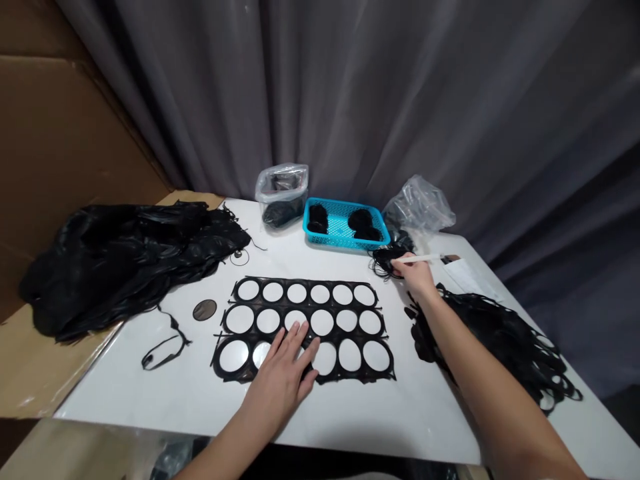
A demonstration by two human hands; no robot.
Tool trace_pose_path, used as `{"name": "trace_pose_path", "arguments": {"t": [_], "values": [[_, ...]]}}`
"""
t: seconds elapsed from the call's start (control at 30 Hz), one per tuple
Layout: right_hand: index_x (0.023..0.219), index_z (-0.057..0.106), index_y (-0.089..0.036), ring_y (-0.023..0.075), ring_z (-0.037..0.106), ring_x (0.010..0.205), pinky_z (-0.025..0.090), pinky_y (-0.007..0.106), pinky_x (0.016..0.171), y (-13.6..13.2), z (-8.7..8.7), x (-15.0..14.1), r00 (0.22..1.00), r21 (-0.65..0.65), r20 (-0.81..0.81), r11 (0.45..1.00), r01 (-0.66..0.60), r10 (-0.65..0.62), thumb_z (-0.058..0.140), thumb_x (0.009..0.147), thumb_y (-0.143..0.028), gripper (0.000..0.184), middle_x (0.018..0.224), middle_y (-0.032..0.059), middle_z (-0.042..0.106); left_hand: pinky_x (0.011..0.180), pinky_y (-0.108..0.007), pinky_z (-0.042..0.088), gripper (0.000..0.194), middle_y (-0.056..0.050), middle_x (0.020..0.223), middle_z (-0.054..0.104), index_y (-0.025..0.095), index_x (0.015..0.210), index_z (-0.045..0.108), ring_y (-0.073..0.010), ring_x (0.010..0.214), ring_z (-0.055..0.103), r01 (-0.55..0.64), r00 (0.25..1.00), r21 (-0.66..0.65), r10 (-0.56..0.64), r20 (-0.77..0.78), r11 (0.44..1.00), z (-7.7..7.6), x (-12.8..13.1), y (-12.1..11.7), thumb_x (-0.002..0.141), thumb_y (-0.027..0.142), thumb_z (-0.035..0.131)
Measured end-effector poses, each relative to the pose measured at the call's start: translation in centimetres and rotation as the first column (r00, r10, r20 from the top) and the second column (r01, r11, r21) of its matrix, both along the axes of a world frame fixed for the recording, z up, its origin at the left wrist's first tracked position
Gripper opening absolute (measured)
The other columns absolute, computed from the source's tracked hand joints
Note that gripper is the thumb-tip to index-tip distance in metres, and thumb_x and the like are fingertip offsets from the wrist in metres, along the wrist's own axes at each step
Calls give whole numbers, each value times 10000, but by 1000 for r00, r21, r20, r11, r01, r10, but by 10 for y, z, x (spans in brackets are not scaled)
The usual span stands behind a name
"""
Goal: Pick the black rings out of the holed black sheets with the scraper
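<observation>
Now the left hand is lying flat, fingers spread, pressing on the black sheet of round holes mid-table. Meanwhile the right hand is pinching a thin white stick, arm reaching forward toward the blue basket.

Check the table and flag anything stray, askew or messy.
A few stray bits. A lone round disc and a loose black offcut strip lie on the table left of the punched black sheet, which the left hand presses flat. The big black heap spills past the table's edge onto cardboard.
</observation>
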State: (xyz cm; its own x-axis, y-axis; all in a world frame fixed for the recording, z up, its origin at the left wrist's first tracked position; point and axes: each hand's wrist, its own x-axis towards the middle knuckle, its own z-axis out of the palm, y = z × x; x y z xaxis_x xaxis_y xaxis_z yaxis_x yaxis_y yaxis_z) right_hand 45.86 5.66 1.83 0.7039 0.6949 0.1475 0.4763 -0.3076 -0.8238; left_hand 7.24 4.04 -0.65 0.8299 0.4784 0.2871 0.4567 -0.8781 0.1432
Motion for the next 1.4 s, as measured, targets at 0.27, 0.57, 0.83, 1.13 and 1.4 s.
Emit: {"name": "trace_pose_path", "arguments": {"t": [0.27,0.57,0.83,1.13,1.4], "values": [[612,506,-233,238,537,693,404,393,749,-8,21,41,952,-18,285,993,119,-109,572,738,-458,266,621,46,560,1126,-473,404,495,-144,1502,467,184,1396,507,-279,1394,444,21,999,-29,-23,-48,999,16,2,4,940,359,592],[844,619,-218,231,662,769,489,339,684,-2,22,-84,908,55,-94,913,-405,409,610,844,-382,164,820,57,697,1169,-584,261,603,-135,1547,403,163,1449,446,-335,1453,328,-4,993,-53,-3,-118,999,12,17,51,951,484,561],[872,672,-202,201,650,826,495,327,747,8,5,-145,725,-37,-262,744,-667,637,605,863,-337,151,950,56,734,1174,-648,150,621,-121,1584,338,179,1516,345,-351,1486,237,-20,992,-73,11,-124,997,5,15,46,972,427,513],[814,629,-212,214,640,896,486,341,804,6,1,-142,725,-44,-270,744,-667,634,591,865,-305,113,982,57,721,1135,-725,130,575,-81,1566,383,208,1481,411,-414,1475,215,-10,984,-136,-14,-175,991,11,19,46,940,354,541],[815,613,-219,214,639,875,490,345,784,7,0,-142,733,-59,-230,743,-667,640,580,878,-292,102,972,54,713,1134,-726,138,574,-84,1563,388,216,1477,417,-410,1478,212,-15,984,-132,-9,-179,991,10,18,45,939,362,551]]}}
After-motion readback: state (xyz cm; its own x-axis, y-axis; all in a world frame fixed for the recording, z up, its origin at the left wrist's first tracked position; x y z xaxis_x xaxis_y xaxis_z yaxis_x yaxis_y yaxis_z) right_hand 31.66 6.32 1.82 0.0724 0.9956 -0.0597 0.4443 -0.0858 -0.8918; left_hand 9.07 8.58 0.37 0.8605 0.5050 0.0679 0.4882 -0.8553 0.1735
